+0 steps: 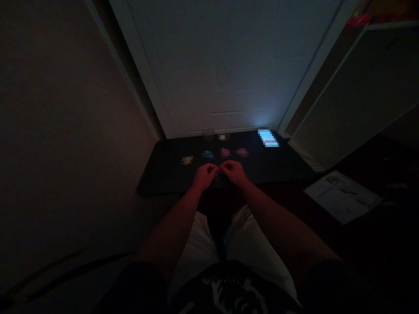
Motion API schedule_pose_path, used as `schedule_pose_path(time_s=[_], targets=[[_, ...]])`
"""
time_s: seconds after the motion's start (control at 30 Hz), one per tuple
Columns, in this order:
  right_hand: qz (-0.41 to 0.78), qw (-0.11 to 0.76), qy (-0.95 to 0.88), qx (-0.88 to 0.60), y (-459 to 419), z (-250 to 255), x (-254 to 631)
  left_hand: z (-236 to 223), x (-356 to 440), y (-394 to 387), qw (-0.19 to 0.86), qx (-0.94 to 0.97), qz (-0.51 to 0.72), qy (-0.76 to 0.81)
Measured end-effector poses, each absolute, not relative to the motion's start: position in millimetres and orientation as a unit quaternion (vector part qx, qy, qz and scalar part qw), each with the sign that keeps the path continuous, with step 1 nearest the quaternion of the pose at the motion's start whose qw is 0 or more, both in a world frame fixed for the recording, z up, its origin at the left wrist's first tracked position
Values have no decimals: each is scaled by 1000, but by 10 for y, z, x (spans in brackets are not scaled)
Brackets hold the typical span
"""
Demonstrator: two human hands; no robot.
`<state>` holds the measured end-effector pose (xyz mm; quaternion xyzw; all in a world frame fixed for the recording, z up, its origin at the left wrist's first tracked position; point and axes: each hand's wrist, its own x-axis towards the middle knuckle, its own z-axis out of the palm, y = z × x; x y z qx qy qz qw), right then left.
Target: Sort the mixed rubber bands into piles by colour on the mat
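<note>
Close together over the near part of a black low table (163, 174), my left hand (205, 175) and my right hand (234, 171) have their fingertips pinched and nearly meeting. Whatever lies between the fingers is too small and dark to make out. Just below the fingertips shows a dim pile of thin pieces (218, 175), partly hidden by the hands. Beyond them, small heaps of thin strand-like pieces lie in a row: a pale yellowish heap (187, 160), a blue heap (207, 154), a pink heap (225, 152) and a darker pink heap (242, 152).
A clear round container (208, 134) and a shallow dish with a white square (223, 137) stand at the table's back edge. A lit phone (268, 138) lies at the back right. White panel (196, 65) rises behind. Papers (342, 196) lie to the right. The room is dim.
</note>
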<state>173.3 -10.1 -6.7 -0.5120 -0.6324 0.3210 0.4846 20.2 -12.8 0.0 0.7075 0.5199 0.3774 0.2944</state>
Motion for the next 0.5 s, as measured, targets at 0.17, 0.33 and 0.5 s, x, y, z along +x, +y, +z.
schedule_pose_path(time_s=[0.17, 0.33, 0.5], targets=[[308, 490, -629, -519, -108, -51, 1733, -5, 205, -124, 300, 699, 378, 528], [313, 492, -626, -518, -98, -68, 1734, -26, 193, -114, 294, 708, 373, 522], [293, 511, -608, -532, -83, -66, 1755, -47, 173, -91, 305, 695, 394, 518]])
